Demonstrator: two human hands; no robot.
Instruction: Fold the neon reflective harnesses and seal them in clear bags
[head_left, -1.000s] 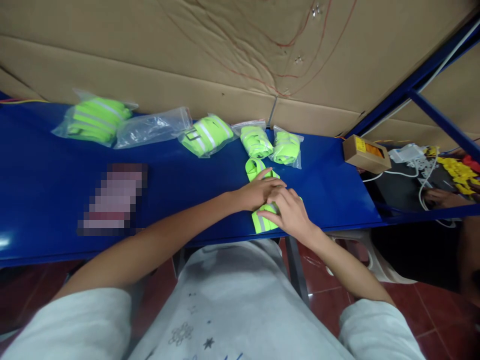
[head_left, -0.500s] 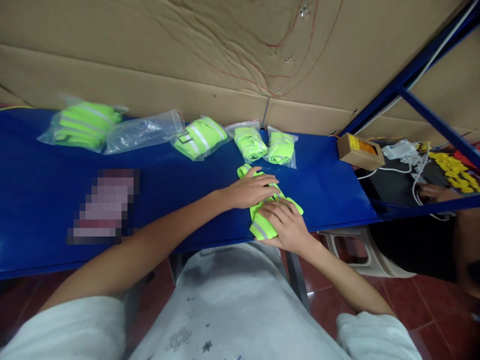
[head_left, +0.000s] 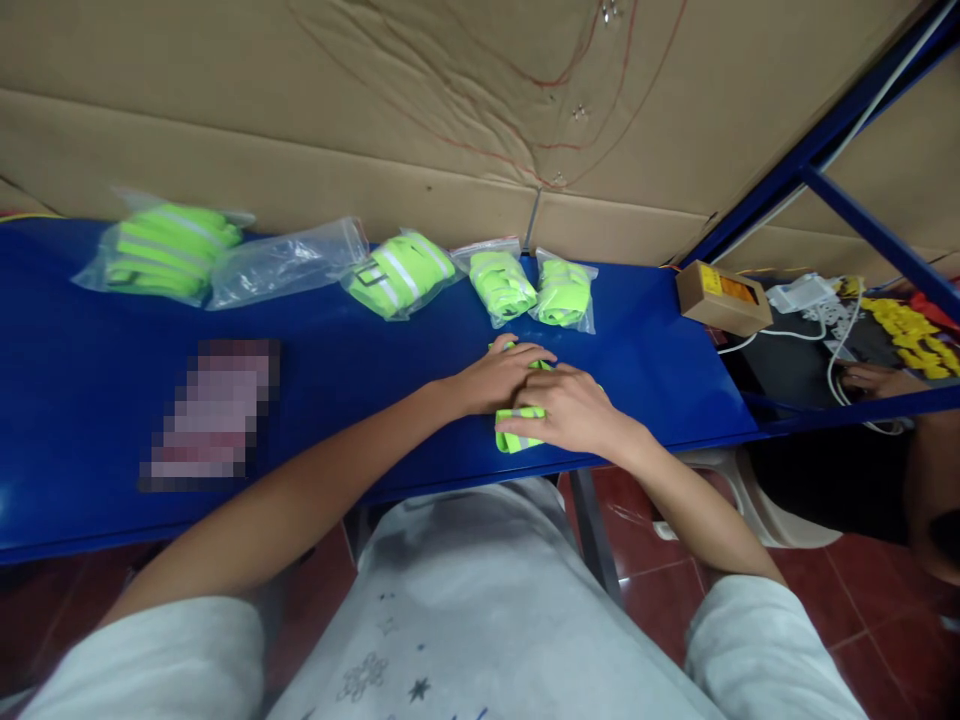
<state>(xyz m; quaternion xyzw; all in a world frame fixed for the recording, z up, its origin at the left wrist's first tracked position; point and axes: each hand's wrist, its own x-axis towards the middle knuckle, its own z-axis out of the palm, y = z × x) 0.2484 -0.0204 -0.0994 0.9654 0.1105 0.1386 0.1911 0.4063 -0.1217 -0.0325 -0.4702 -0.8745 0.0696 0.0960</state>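
under both sets of fingers, near the front edge of the blue table (head_left: 90,400), lies a folded neon-green reflective band (head_left: 517,428). the left hand (head_left: 499,378) lies flat on its far part, fingers stretched out and pressed down on the fabric, not curled round it. the right hand (head_left: 574,410) lies on the near part, fingers spread and pointing left, their tips touching the grey stripe at the band's near end; it too presses rather than grips. the two hands touch each other over the band.

just beyond the left fingertips sit two small bagged bands (head_left: 532,288) side by side, and further left of them a larger bagged band (head_left: 397,275), an empty-looking clear bag (head_left: 285,262) and another bagged bundle (head_left: 161,250), all against the cardboard wall (head_left: 450,110). well to the left of the fingers is a pixelated patch (head_left: 210,415). well to the right of the right fingers a small cardboard box (head_left: 721,297) stands at the table's end, with white cables (head_left: 810,310) and yellow pieces (head_left: 911,335) past it, where another person's hand (head_left: 874,378) rests.
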